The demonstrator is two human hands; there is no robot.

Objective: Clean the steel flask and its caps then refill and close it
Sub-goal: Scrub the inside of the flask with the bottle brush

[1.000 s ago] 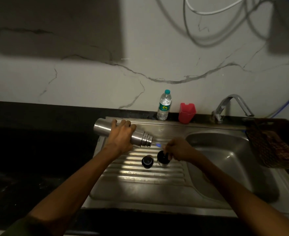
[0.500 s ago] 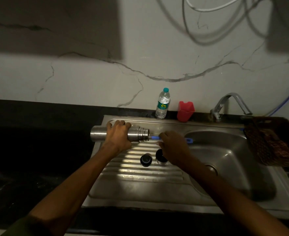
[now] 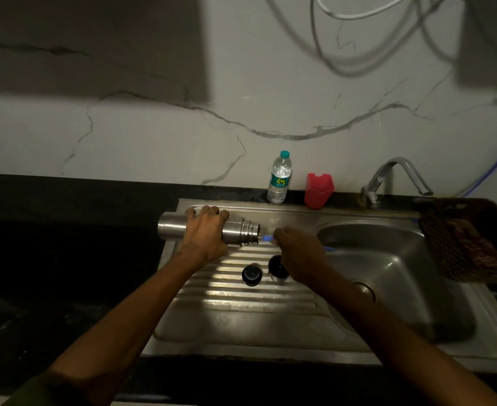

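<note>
My left hand (image 3: 205, 230) grips the steel flask (image 3: 172, 230) round its middle and holds it level above the ribbed drainboard (image 3: 241, 315), its open threaded mouth (image 3: 251, 231) pointing right. My right hand (image 3: 300, 256) grips a blue-handled brush (image 3: 267, 238) whose front end goes into the mouth; the handle's tail shows past my hand over the basin. Two caps stand on the drainboard below: a small black one (image 3: 251, 273) and a steel cup-like one (image 3: 276, 269) partly behind my right hand.
A sink basin (image 3: 402, 276) with a drain lies to the right, a tap (image 3: 393, 174) behind it. A plastic water bottle (image 3: 279, 178) and a red container (image 3: 317, 190) stand at the back edge. A dark patterned cloth (image 3: 467, 250) lies far right. Black counter stretches left.
My right hand left the caps, took up the blue brush and brought its end into the flask's mouth. The flask swung from tilted down to level.
</note>
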